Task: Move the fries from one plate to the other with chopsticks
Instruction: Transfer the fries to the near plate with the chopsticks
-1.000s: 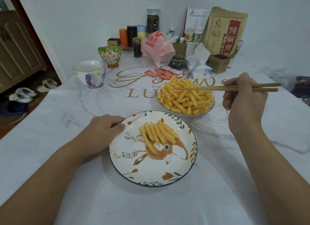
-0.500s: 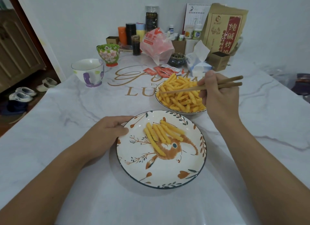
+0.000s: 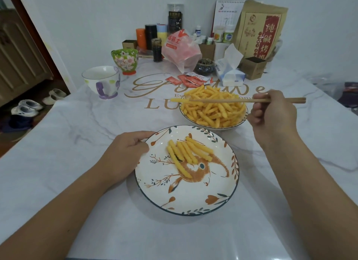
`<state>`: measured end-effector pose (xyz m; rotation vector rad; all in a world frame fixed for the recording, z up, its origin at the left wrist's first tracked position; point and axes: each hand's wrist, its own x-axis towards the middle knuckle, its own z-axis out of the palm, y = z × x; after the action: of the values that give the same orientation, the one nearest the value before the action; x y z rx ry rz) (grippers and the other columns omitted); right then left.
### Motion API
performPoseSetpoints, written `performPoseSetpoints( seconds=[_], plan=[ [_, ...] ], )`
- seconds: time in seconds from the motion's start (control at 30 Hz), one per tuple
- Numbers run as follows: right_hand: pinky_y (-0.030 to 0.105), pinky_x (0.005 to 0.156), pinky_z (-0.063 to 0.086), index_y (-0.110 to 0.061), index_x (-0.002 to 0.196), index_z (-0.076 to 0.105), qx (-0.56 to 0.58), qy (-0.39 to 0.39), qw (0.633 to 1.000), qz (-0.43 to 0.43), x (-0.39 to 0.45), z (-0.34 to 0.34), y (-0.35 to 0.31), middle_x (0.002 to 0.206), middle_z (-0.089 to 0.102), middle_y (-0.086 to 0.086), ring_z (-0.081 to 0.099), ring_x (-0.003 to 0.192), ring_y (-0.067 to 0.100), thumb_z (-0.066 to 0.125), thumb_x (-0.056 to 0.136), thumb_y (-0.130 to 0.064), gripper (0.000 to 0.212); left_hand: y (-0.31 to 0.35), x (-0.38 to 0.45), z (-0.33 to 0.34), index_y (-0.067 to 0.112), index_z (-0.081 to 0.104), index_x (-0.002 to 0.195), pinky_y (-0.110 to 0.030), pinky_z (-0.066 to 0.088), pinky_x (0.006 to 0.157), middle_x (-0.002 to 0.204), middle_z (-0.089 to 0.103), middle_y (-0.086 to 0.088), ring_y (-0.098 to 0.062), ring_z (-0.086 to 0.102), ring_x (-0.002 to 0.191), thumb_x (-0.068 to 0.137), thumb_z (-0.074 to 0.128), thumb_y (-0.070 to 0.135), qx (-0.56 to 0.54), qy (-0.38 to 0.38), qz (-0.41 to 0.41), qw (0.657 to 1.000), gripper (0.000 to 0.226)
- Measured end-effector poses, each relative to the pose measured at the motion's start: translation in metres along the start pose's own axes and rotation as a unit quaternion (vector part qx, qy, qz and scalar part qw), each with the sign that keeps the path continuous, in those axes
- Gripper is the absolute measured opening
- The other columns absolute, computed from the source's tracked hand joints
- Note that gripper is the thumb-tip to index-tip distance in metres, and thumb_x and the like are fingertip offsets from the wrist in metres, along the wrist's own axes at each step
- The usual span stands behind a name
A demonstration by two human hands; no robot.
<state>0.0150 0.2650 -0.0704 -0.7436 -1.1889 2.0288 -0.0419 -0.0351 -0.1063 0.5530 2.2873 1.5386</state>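
- Head view: right hand (image 3: 272,116) grips a pair of long wooden chopsticks (image 3: 242,100), held level above the far white plate (image 3: 243,122) heaped with yellow fries (image 3: 213,108).
- Chopstick tips pinch one single yellow fry (image 3: 179,100), lifted clear at the heap's left edge.
- Left hand (image 3: 126,153) holds the rim of the near round bird-patterned plate (image 3: 193,199), thumb on top.
- Five moved fries (image 3: 186,153) lie on this plate.
- Both plates sit on the white marble-look table (image 3: 77,143).
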Motion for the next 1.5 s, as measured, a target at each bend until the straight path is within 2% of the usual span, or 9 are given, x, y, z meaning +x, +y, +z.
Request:
performPoseSetpoints(
  seconds=[0.17,0.27,0.4,0.6,0.77,1.0,1.13,1.27,1.5],
  plan=[
    [0.021,0.037,0.023,-0.007,0.068,0.061,-0.100,-0.122,0.987,0.011,-0.009,-0.006,-0.008,0.049,0.042,0.004,0.031,0.041,0.012,0.046,0.107,-0.027,0.046,0.003,0.000,-0.004,0.041,0.082,0.096,-0.019,0.058,0.072,0.096,0.083,0.002,-0.014,0.078,0.085,0.097,0.044,-0.010,0.001,-0.006,-0.010,1.000,0.064],
    [0.021,0.039,0.023,-0.009,0.059,0.064,-0.170,-0.174,0.970,-0.028,-0.021,0.001,-0.007,0.049,0.041,0.009,0.029,0.039,0.016,0.047,0.107,-0.029,0.055,0.003,-0.001,-0.006,0.041,0.082,0.103,-0.039,0.058,0.091,0.100,0.083,0.001,-0.024,0.079,0.094,0.098,0.045,-0.008,0.007,-0.011,-0.023,1.000,0.061],
    [0.024,0.041,0.022,-0.009,0.060,0.066,-0.191,-0.211,0.958,-0.046,-0.031,0.006,-0.006,0.050,0.041,0.012,0.030,0.040,0.018,0.051,0.106,-0.030,0.053,0.004,-0.001,-0.007,0.041,0.081,0.106,-0.047,0.058,0.097,0.103,0.083,0.003,-0.023,0.079,0.096,0.099,0.045,-0.006,0.019,-0.007,-0.029,0.999,0.059],
    [0.026,0.044,0.028,-0.012,0.068,0.067,-0.101,-0.109,0.981,-0.124,-0.030,0.007,-0.006,0.054,0.047,0.006,0.039,0.047,0.015,0.050,0.107,-0.027,0.045,0.006,-0.002,-0.005,0.041,0.079,0.102,-0.033,0.060,0.083,0.099,0.083,0.006,-0.020,0.079,0.092,0.100,0.044,-0.006,0.019,-0.007,-0.027,0.999,0.059],
    [0.022,0.050,0.038,-0.022,0.074,0.069,-0.193,-0.076,0.939,-0.275,-0.030,0.005,0.000,0.060,0.060,-0.009,0.051,0.056,0.009,0.049,0.107,-0.033,0.040,0.009,-0.002,0.000,0.039,0.076,0.098,-0.009,0.050,0.056,0.088,0.081,0.018,-0.001,0.076,0.078,0.102,0.041,-0.007,-0.002,-0.002,-0.025,1.000,0.058],
    [0.034,0.056,0.048,-0.032,0.074,0.067,-0.257,-0.074,0.890,-0.370,-0.037,0.010,0.009,0.060,0.063,-0.006,0.060,0.056,0.010,0.046,0.102,-0.045,0.038,0.008,-0.002,-0.001,0.040,0.076,0.100,-0.011,0.051,0.056,0.091,0.082,0.015,-0.006,0.078,0.081,0.102,0.041,-0.007,0.000,0.001,-0.026,1.000,0.058],
    [0.023,0.053,0.044,-0.029,0.072,0.067,-0.224,-0.054,0.896,-0.379,-0.039,0.011,0.007,0.057,0.062,-0.014,0.057,0.053,0.008,0.045,0.100,-0.046,0.039,0.007,-0.001,-0.002,0.042,0.076,0.102,-0.016,0.057,0.063,0.097,0.082,0.012,-0.011,0.079,0.087,0.102,0.041,-0.006,0.003,-0.004,-0.031,1.000,0.059],
    [0.030,0.055,0.044,-0.031,0.073,0.066,-0.238,-0.049,0.889,-0.389,-0.037,0.011,0.005,0.060,0.062,-0.009,0.058,0.055,0.010,0.044,0.101,-0.044,0.038,0.006,0.000,-0.001,0.041,0.076,0.102,-0.014,0.055,0.062,0.095,0.082,0.013,-0.011,0.078,0.088,0.101,0.042,-0.007,0.005,0.000,-0.028,1.000,0.059],
    [0.037,0.053,0.050,-0.027,0.071,0.065,-0.188,0.016,0.925,-0.329,-0.035,0.018,0.007,0.052,0.060,-0.004,0.060,0.049,0.014,0.050,0.103,-0.046,0.040,0.004,0.000,0.000,0.037,0.077,0.104,-0.015,0.057,0.062,0.096,0.082,0.011,-0.012,0.078,0.087,0.101,0.041,-0.008,-0.003,0.005,-0.024,1.000,0.058]
  ],
)
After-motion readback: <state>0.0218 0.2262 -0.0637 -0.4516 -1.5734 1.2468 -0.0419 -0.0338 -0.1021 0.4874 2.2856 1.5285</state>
